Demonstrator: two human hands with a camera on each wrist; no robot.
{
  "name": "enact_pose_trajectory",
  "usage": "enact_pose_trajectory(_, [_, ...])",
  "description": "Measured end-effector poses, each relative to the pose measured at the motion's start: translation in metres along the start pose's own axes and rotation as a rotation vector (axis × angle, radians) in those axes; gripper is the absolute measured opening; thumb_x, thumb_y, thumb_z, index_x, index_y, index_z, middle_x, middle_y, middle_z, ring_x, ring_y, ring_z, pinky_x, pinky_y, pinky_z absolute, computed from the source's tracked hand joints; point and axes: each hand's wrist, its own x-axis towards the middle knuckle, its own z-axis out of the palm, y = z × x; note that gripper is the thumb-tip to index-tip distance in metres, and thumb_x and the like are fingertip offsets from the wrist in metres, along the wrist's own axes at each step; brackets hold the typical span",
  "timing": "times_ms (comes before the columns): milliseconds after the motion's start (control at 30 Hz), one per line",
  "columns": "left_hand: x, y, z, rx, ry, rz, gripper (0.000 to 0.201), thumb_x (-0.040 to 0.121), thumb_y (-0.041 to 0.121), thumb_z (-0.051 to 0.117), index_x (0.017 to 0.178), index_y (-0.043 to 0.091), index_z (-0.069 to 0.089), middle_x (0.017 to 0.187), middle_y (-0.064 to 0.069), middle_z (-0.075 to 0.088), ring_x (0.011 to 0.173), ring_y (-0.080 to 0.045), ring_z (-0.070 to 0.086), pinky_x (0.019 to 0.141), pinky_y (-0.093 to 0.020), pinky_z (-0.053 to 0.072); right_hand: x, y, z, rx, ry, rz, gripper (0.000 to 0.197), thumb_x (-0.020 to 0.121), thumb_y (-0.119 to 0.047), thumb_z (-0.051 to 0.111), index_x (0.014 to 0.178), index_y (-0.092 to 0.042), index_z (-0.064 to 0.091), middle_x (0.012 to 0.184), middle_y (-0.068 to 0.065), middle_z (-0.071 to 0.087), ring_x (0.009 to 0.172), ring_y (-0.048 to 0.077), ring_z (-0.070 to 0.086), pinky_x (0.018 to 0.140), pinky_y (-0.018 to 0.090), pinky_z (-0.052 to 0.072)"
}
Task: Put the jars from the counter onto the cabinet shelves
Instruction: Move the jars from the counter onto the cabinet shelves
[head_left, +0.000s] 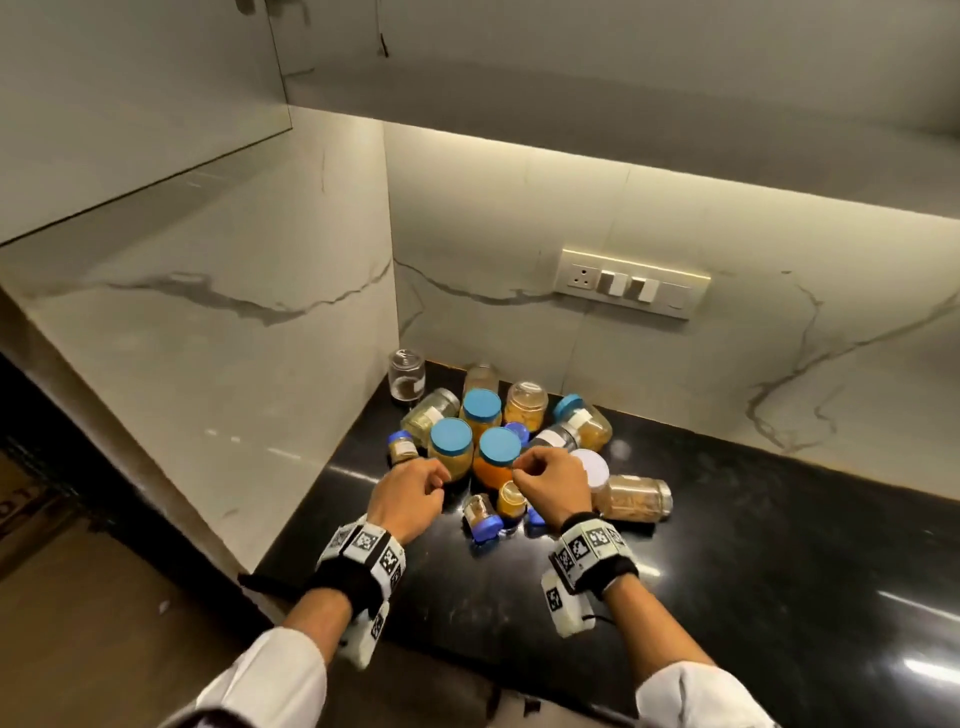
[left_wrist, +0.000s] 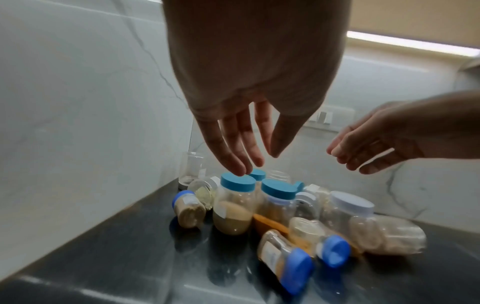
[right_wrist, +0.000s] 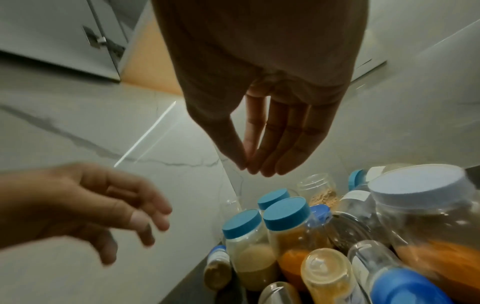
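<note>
Several jars crowd the corner of the black counter (head_left: 727, 545), some upright, some lying down. A beige-filled jar with a light blue lid (head_left: 451, 449) (left_wrist: 235, 205) (right_wrist: 246, 236) stands beside an orange-filled one (head_left: 497, 460) (right_wrist: 288, 226). My left hand (head_left: 441, 480) (left_wrist: 259, 162) hovers just above the beige jar's lid, fingers straight and pointing down, holding nothing. My right hand (head_left: 519, 467) (right_wrist: 249, 166) hangs above the orange jar, fingers straight with the thumb close to them, also empty. Small jars with dark blue lids (head_left: 483, 517) (left_wrist: 285, 265) lie nearest me.
A white-lidded jar (head_left: 592, 467) and a clear jar lying on its side (head_left: 634, 499) sit right of my right hand. Marble walls close the corner on the left and behind. Overhead hangs the upper cabinet (head_left: 623, 119) with its door (head_left: 130, 104). A switch plate (head_left: 631, 283) is on the back wall.
</note>
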Motion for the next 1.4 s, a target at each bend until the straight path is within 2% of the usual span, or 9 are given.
enact_pose_trajectory(167, [0.075,0.016,0.000,0.193,0.039,0.019,0.054,0.082,0.004,0.064,0.132,0.027,0.062,0.141,0.000,0.057,0.129,-0.025,0.057,0.103,-0.040,0.050,0.069,-0.002,0.021,-0.264,-0.163,-0.126,0.057,0.084,-0.027,0.074,0.139,-0.020,0.060,0.136,0.005,0.064,0.126,0.027,0.060,0.104,0.040,0.052])
enact_pose_trajectory(433, [0.149,0.011,0.022,0.559,-0.301,0.154,0.088,0.081,0.017,0.078,0.155,0.038,0.036,0.168,-0.005,0.018,0.155,-0.029,0.021,0.122,-0.047,0.034,0.131,0.038,0.065,-0.582,-0.390,-0.413,0.083,0.082,-0.044,0.079,0.154,-0.025,0.042,0.152,0.008,0.046,0.145,0.033,0.039,0.115,0.053,0.040])
enact_pose_trajectory(533, [0.157,0.006,0.034,0.551,-0.375,0.112,0.088,0.082,0.017,0.078,0.156,0.037,0.034,0.166,-0.005,0.022,0.153,-0.030,0.027,0.120,-0.049,0.037,0.139,0.048,0.064,-0.570,-0.444,-0.435,0.083,0.084,-0.041,0.078,0.156,-0.028,0.039,0.145,0.006,0.049,0.138,0.032,0.046,0.106,0.052,0.048])
enact_pose_trajectory(667, [0.159,-0.001,0.045,0.477,-0.288,0.072,0.072,0.085,0.020,0.072,0.151,0.033,0.044,0.153,-0.008,0.039,0.143,-0.031,0.037,0.113,-0.048,0.044,0.147,0.053,0.056,-0.509,-0.491,-0.410,0.080,0.081,-0.036,0.079,0.152,-0.031,0.044,0.138,0.007,0.055,0.125,0.032,0.055,0.093,0.049,0.056])
enact_pose_trajectory(800, [0.159,-0.005,0.049,0.379,-0.201,-0.020,0.077,0.081,0.048,0.073,0.149,0.028,0.044,0.140,-0.010,0.046,0.134,-0.031,0.043,0.106,-0.048,0.047,0.155,0.050,0.048,-0.585,-0.419,-0.331,0.078,0.079,-0.055,0.078,0.145,-0.025,0.049,0.129,0.013,0.062,0.120,0.034,0.061,0.089,0.044,0.054])
enact_pose_trajectory(900, [0.156,-0.011,0.055,0.348,-0.198,-0.043,0.091,0.077,0.057,0.076,0.153,0.026,0.038,0.141,-0.010,0.042,0.132,-0.029,0.046,0.105,-0.045,0.047,0.155,0.051,0.047,-0.589,-0.367,-0.297,0.084,0.078,-0.067,0.075,0.146,-0.023,0.049,0.131,0.011,0.062,0.119,0.032,0.062,0.089,0.043,0.055])
enact_pose_trajectory(1100, [0.150,-0.031,0.052,0.329,-0.219,0.098,0.092,0.077,0.035,0.075,0.158,0.033,0.032,0.142,-0.006,0.040,0.130,-0.025,0.046,0.102,-0.046,0.050,0.150,0.054,0.048,-0.554,-0.387,-0.329,0.092,0.075,-0.064,0.078,0.150,-0.021,0.044,0.140,0.011,0.055,0.127,0.033,0.056,0.095,0.046,0.055])
enact_pose_trajectory(1267, [0.147,-0.026,0.052,0.322,-0.200,0.045,0.085,0.078,0.048,0.076,0.153,0.033,0.038,0.137,-0.006,0.044,0.118,-0.027,0.057,0.095,-0.042,0.053,0.150,0.052,0.043,-0.527,-0.486,-0.432,0.084,0.077,-0.050,0.080,0.151,-0.025,0.046,0.143,0.007,0.057,0.128,0.030,0.056,0.098,0.047,0.055])
enact_pose_trajectory(1400, [0.134,-0.021,0.033,0.187,-0.061,-0.029,0.083,0.076,0.058,0.077,0.147,0.030,0.044,0.139,-0.006,0.046,0.121,-0.029,0.056,0.099,-0.044,0.050,0.148,0.035,0.021,-0.404,-0.368,-0.354,0.079,0.081,-0.058,0.076,0.148,-0.025,0.051,0.134,0.010,0.066,0.121,0.030,0.062,0.098,0.044,0.054])
